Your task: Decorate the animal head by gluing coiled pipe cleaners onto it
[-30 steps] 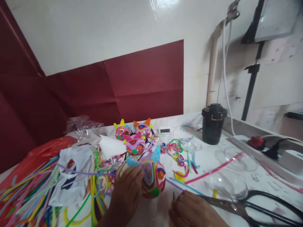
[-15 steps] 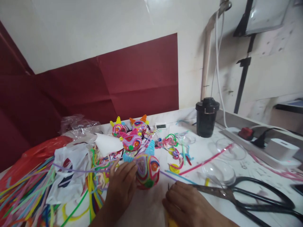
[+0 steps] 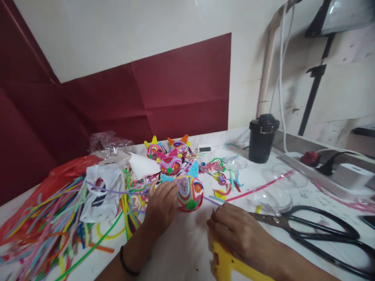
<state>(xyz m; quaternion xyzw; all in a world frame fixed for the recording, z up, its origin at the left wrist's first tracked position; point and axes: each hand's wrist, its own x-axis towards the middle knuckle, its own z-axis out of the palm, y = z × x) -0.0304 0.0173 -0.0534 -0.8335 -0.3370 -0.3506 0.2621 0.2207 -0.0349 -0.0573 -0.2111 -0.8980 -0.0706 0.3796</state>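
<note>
My left hand (image 3: 162, 203) is closed on the near side of a round, multicoloured pipe-cleaner animal head (image 3: 190, 193). The head has an orange eye, a green nose and light-blue ears. My right hand (image 3: 234, 228) wraps over the front of a yellow hot glue gun (image 3: 224, 259), whose tip pokes out just beyond the fingers. Between the head and my right hand is a small gap. Large black-handled scissors (image 3: 281, 222) lie right beside that hand. Behind the head sit more animal heads, among them a pink-eared one (image 3: 170, 164).
Loose pipe cleaners (image 3: 55, 222) are heaped at the left beside a white plastic bag (image 3: 102, 195) and a red bag (image 3: 67, 171). Clear plastic half-balls (image 3: 272, 198), a black cup (image 3: 263, 138) and a power strip (image 3: 325, 175) are at the right.
The view has shifted, so the table sits higher and more of the yellow glue gun shows. Both hands keep nearly the same places around the animal head.
</note>
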